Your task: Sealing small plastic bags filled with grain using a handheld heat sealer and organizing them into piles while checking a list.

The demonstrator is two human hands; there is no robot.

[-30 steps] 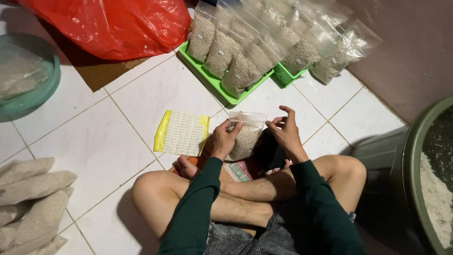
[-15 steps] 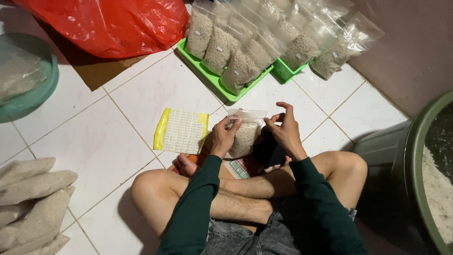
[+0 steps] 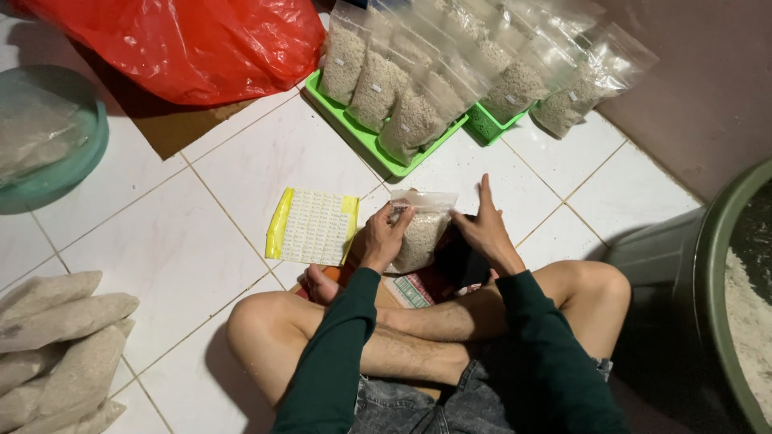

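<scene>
I sit cross-legged on a white tiled floor. My left hand (image 3: 382,237) grips the left side of a small clear plastic bag (image 3: 418,233) filled with pale grain, standing upright in front of my legs. My right hand (image 3: 482,229) rests against the bag's right side near the top, fingers extended upward. A yellow-edged sheet of small stickers (image 3: 312,227) lies flat on the floor just left of my left hand. Under the bag a dark object and a patterned item are partly hidden by my hands and legs.
Green trays (image 3: 363,137) at the back hold several filled clear bags (image 3: 418,116). A red plastic bag (image 3: 185,44) lies back left, a teal basin (image 3: 76,153) far left, filled bags (image 3: 56,337) at lower left, a green tub (image 3: 724,297) of grain at right.
My right hand's fingers have straightened and shifted up along the bag's right side. The left hand keeps its hold on the bag.
</scene>
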